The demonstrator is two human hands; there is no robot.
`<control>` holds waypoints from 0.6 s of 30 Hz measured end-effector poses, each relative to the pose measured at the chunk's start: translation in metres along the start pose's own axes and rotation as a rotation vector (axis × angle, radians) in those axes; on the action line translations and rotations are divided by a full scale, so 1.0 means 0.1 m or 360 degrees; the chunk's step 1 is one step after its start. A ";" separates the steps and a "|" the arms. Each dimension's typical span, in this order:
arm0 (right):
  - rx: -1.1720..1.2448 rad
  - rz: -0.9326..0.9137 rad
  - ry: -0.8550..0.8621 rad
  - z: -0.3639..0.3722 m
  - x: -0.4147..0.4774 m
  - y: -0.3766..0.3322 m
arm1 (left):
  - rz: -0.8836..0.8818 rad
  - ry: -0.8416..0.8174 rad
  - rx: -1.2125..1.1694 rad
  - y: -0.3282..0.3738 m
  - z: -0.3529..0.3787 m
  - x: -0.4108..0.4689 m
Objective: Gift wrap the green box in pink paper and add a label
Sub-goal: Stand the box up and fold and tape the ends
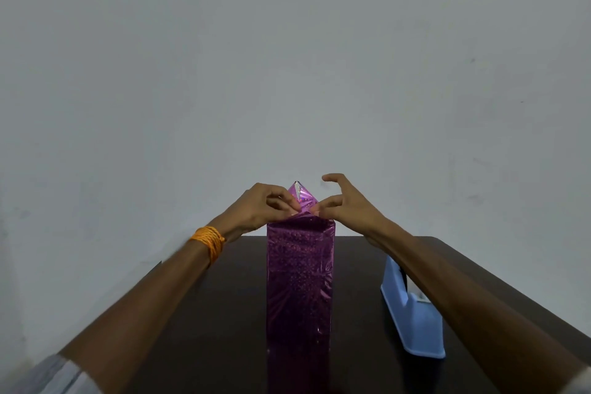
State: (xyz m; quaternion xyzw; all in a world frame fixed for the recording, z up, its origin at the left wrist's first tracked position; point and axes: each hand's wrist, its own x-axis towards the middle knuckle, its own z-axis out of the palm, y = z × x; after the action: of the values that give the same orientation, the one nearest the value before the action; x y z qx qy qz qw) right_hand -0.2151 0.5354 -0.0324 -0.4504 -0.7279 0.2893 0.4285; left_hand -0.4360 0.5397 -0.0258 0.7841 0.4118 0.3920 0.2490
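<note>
A tall box [300,291] stands upright on the dark table, fully covered in shiny pink-purple holographic paper; no green shows. At its top end a triangular paper flap [300,193] points up. My left hand [263,206] pinches the paper at the flap's left base with thumb and fingers. My right hand [347,203] presses a fingertip on the flap's right base, its other fingers spread and raised. An orange thread is wound around my left wrist. No label is in view.
A light blue tape dispenser [412,317] stands on the dark brown table [204,313] to the right of the box, under my right forearm. A plain grey wall fills the background. The table's right edge runs diagonally at the far right.
</note>
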 end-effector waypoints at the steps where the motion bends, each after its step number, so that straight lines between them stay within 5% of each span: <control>1: 0.0002 -0.0006 -0.0018 0.02 0.02 -0.01 | 0.0001 -0.0005 0.0004 0.00 0.00 0.00; 11: 0.0099 -0.0015 -0.0057 0.07 0.08 0.01 | 0.0077 0.0254 0.0456 -0.01 0.00 -0.02; 18: 0.0089 -0.0007 -0.0046 0.06 0.09 0.03 | 0.0020 0.0053 0.0480 0.02 0.00 -0.01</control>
State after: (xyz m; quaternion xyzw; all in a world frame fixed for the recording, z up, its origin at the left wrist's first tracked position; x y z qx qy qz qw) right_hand -0.2212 0.5442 -0.0347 -0.4325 -0.7265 0.3151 0.4311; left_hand -0.4359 0.5377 -0.0250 0.8085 0.4652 0.3401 0.1193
